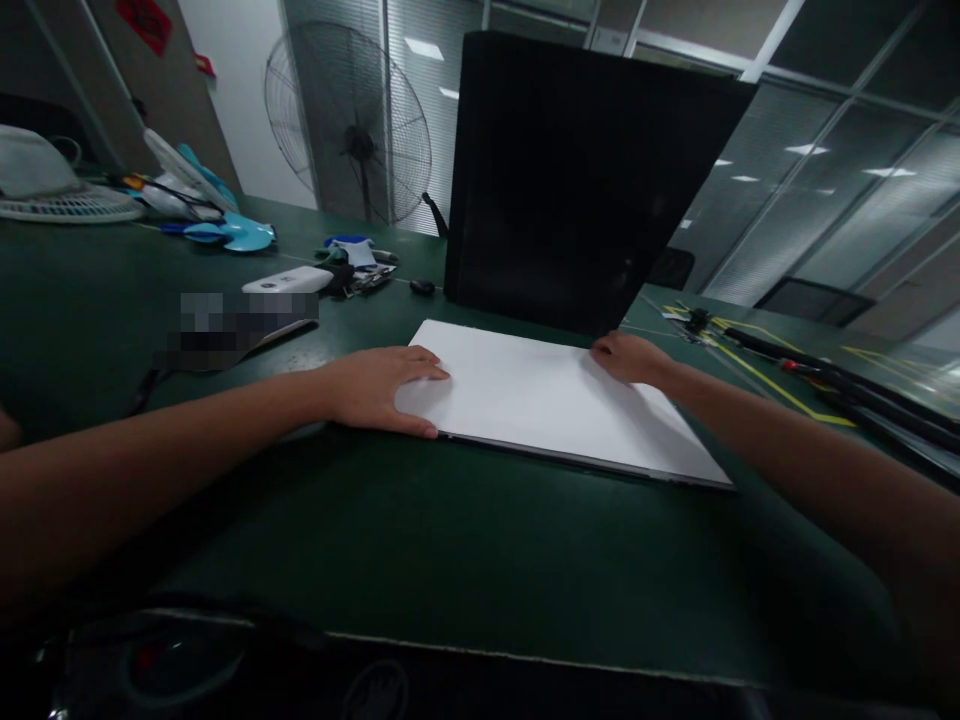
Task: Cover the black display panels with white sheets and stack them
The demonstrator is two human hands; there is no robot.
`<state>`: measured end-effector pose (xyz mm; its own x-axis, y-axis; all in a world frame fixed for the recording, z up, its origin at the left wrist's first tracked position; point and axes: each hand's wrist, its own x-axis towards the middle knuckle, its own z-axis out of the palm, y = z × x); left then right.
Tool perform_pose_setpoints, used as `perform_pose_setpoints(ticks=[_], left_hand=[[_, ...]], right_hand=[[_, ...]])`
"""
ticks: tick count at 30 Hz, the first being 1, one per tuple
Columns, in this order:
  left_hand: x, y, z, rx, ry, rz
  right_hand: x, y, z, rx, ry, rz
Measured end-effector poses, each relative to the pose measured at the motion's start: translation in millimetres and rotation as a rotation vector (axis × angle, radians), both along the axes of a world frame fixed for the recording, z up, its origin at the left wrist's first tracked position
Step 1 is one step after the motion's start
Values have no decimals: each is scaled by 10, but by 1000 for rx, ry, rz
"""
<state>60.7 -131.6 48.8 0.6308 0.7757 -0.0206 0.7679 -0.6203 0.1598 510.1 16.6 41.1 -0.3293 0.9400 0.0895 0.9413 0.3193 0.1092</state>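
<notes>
A flat white sheet or pad (532,390) lies on the dark green table, with a thin dark layer showing along its near edge. At its left end rests my left hand (379,390), fingers stretched over the surface and thumb apart at the near left corner. My right hand (628,358) is at the far right edge of the sheet, fingers curled; whether they pinch anything is hidden. Just behind the sheet stands a large black panel (577,180), upright and leaning slightly. Its lower right corner is close to my right fingers.
On the left of the green table (450,540) lie a white device (289,280), a small black object (422,287), light-blue items (240,232) and a white fan-like thing (67,205). Black rods (840,375) and yellow tape (787,390) are on the right. A caged fan (360,145) stands behind.
</notes>
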Motion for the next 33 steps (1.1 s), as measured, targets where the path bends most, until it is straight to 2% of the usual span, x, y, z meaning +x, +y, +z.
perform_pose_setpoints(ticks=[3,7,19,28,33], left_hand=[[2,8,-3,-7,11,7],[4,32,-20,6,30,9],[58,30,3,13,105,6],[79,23,-1,24,131,-15],[42,55,-41,33,113,-41]], right_hand=[[403,-153,-118,69,45,1],[588,-206,-242,130,134,31],[633,-206,-297,132,140,65],[609,-199,-278,127,139,-41],[586,-134,-207,64,165,-161]])
